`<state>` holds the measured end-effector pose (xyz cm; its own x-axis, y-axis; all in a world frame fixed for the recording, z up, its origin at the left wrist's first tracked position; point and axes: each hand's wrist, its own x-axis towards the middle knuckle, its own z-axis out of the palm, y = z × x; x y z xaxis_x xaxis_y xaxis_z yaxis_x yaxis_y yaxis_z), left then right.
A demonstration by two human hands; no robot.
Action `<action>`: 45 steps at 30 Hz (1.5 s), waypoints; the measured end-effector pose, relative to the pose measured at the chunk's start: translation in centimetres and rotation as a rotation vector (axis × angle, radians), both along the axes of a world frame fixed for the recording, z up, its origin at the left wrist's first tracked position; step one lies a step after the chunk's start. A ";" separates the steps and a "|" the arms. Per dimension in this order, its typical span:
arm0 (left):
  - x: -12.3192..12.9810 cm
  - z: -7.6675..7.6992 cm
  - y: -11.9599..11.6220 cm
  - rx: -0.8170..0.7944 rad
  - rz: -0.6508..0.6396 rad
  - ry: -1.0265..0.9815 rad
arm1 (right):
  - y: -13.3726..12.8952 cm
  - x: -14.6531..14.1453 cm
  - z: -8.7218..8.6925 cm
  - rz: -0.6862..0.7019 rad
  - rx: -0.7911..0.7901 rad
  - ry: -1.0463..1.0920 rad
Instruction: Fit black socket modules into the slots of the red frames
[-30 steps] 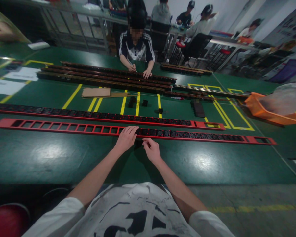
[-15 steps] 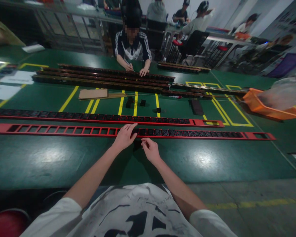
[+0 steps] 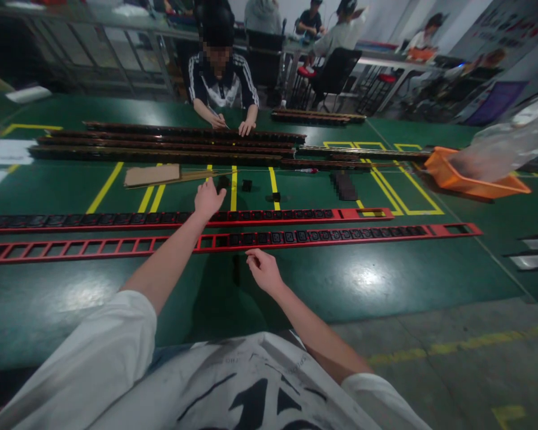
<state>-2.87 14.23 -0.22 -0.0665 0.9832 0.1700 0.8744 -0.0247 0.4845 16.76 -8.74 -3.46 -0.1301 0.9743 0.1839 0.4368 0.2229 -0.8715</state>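
Red-framed and part filled, the near strip (image 3: 436, 231) lies lengthwise across a green table (image 3: 323, 292), black modules (image 3: 301, 236) seated along its right-hand run and open cutouts lining much of its left. The left hand (image 3: 210, 199) is off the near strip, reaching past it and over the far strip (image 3: 348, 215), so neither hand is pressing at the frame.

The left thumb stands apart from its fingers, close to a dark piece (image 3: 224, 182) beyond the near strip; whether they touch cannot be told. On the wearer's side of the near strip, just beside its edge, the right hand (image 3: 264, 269) has its fingers curled, tips near one another; whether anything sits between them cannot be seen.

Farther beyond the near strip lie two small black blocks (image 3: 247, 186) (image 3: 275, 196) and a piece of cardboard (image 3: 152, 174). Past those, a co-worker (image 3: 222, 83) leans over long dark bars (image 3: 161, 143), a slim tool in one hand. Beyond the near strip's right end, an orange bin (image 3: 475, 179) holds a clear plastic bag (image 3: 497, 149).
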 end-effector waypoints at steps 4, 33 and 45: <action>-0.1 0.2 2.0 -0.080 0.035 -0.014 | 0.0 -0.1 0.0 -0.010 0.020 -0.022; -2.7 -0.5 -12.2 0.247 -0.212 -0.287 | 0.0 0.0 0.2 -0.006 -0.006 0.017; -2.8 -3.1 -15.1 0.355 -0.122 -0.169 | 0.0 -0.1 0.1 -0.028 -0.020 0.017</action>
